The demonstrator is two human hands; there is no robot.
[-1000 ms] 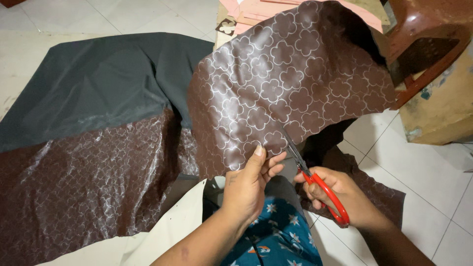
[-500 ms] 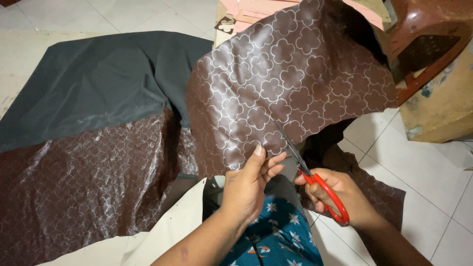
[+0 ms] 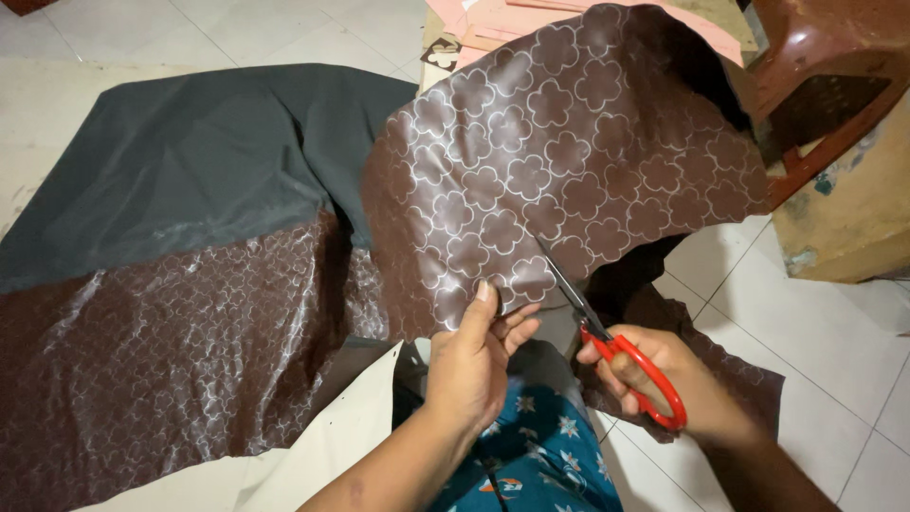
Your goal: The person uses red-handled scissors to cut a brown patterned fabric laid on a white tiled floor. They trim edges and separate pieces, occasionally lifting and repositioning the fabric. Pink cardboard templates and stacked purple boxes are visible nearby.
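Over the tiled floor (image 3: 806, 322), the left hand (image 3: 469, 365) pinches the lifted brown patterned fabric (image 3: 569, 171) while the right hand (image 3: 664, 379) grips red-handled scissors (image 3: 621, 356), whose blades should follow taut cloth in small, steady bites.

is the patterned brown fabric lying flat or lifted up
Lifted: the left hand holds the patterned brown fabric up by its edge while the red-handled scissors cut it.

Two hands (image 3: 471, 360) (image 3: 664, 379), one red-handled scissors (image 3: 626, 356), one patterned brown fabric (image 3: 569, 171).

Brown flower-patterned fabric (image 3: 569, 161), red-handled scissors (image 3: 635, 365), dark grey cloth (image 3: 218, 152).
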